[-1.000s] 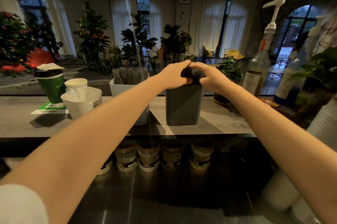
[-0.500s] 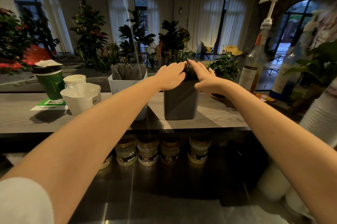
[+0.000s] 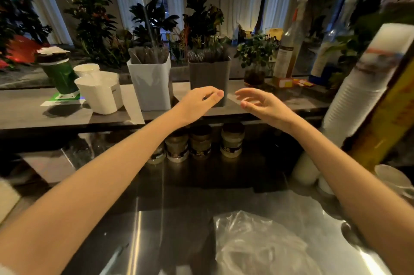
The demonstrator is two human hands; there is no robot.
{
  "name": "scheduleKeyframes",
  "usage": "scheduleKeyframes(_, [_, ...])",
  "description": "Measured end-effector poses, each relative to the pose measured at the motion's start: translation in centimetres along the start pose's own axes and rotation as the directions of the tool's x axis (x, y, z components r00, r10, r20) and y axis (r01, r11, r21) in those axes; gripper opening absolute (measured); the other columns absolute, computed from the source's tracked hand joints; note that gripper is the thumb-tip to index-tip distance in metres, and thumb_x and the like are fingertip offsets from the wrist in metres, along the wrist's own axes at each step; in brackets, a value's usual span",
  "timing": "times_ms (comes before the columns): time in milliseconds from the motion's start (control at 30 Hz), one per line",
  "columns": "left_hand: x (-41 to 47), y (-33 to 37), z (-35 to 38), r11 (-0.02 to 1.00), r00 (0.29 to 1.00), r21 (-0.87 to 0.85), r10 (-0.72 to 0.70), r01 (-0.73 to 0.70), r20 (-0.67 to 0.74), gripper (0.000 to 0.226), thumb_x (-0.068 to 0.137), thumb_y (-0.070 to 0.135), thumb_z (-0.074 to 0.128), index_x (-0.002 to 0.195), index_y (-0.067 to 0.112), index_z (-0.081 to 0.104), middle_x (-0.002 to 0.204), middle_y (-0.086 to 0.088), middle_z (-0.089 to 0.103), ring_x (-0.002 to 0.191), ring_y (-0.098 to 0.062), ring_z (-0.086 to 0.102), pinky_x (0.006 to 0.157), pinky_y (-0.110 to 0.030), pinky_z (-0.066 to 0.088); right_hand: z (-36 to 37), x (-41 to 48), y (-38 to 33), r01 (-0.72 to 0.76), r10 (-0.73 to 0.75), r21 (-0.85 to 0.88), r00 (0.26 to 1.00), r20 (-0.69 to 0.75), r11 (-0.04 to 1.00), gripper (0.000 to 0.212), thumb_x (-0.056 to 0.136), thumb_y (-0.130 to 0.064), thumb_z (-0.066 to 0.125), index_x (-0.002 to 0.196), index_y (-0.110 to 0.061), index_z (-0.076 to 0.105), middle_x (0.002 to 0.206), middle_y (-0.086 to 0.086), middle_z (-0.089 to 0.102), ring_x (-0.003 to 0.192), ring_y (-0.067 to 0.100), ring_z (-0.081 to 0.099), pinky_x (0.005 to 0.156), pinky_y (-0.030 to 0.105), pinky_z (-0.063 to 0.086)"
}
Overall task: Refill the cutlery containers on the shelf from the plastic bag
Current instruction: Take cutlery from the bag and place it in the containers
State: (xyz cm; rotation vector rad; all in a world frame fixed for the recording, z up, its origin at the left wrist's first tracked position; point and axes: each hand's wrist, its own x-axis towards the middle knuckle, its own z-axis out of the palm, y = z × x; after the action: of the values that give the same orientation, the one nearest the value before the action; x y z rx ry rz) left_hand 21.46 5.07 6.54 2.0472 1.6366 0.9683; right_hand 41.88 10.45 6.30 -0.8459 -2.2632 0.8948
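Two cutlery containers stand side by side on the grey shelf point(image 3: 33, 111): a white container point(image 3: 151, 86) and a dark grey container point(image 3: 209, 77), both packed with dark wrapped cutlery sticking out of the top. My left hand point(image 3: 199, 103) and my right hand point(image 3: 262, 105) hover in front of the grey container's base, fingers relaxed, holding nothing. A crumpled clear plastic bag point(image 3: 257, 243) lies on the steel counter point(image 3: 156, 230) below my arms.
White cups point(image 3: 100, 92) and a green cup point(image 3: 59, 73) sit on the shelf's left. Pump bottles point(image 3: 289, 50) and a potted plant point(image 3: 255, 59) stand to the right. A tall stack of white cups point(image 3: 363, 86) leans at the right edge. Several jars point(image 3: 201, 143) line up under the shelf.
Both hands have let go of the cutlery in the grey container and pulled back down toward me. The view has tilted down, bringing the plastic bag into sight.
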Motion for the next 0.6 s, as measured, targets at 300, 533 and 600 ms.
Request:
scheduleKeyframes(300, [-13.7, -0.9, 14.6, 0.915, 0.905, -0.257, -0.204, 0.312, 0.374, 0.032, 0.099, 0.032, 0.044, 0.087, 0.017, 0.069, 0.084, 0.003, 0.068, 0.079, -0.007, 0.063, 0.080, -0.028, 0.051, 7.1, -16.5, 7.9, -0.253, 0.244, 0.088, 0.964, 0.104, 0.963, 0.017, 0.092, -0.019, 0.057, 0.101, -0.034, 0.060, 0.098, -0.011, 0.065, 0.097, 0.012, 0.063, 0.086, 0.024, 0.049])
scheduleKeyframes(533, [-19.4, -2.1, 24.8, 0.936, 0.776, -0.045, -0.262, 0.350, 0.574, 0.033, 0.098, 0.034, 0.048, 0.087, 0.012, 0.070, 0.064, 0.004, 0.054, 0.050, 0.000, 0.044, 0.056, -0.018, 0.037, 10.5, -26.4, 15.9, -0.388, 0.433, -0.313, 0.898, 0.084, 0.867, 0.023, 0.086, -0.047, 0.059, 0.106, -0.036, 0.062, 0.127, -0.006, 0.050, 0.126, 0.015, 0.042, 0.109, 0.035, 0.030])
scheduleKeyframes(600, [-19.5, -2.4, 26.7, 0.948, 0.759, 0.029, -0.272, 0.317, 0.591, 0.033, 0.099, 0.030, 0.044, 0.080, 0.008, 0.060, 0.061, 0.002, 0.043, 0.052, -0.009, 0.039, 0.056, -0.026, 0.032, 11.8, -27.6, 17.0, -0.391, 0.504, -0.449, 0.848, 0.163, 0.803, 0.025, 0.091, -0.048, 0.052, 0.115, -0.045, 0.056, 0.148, -0.007, 0.031, 0.141, 0.017, 0.018, 0.113, 0.036, 0.012])
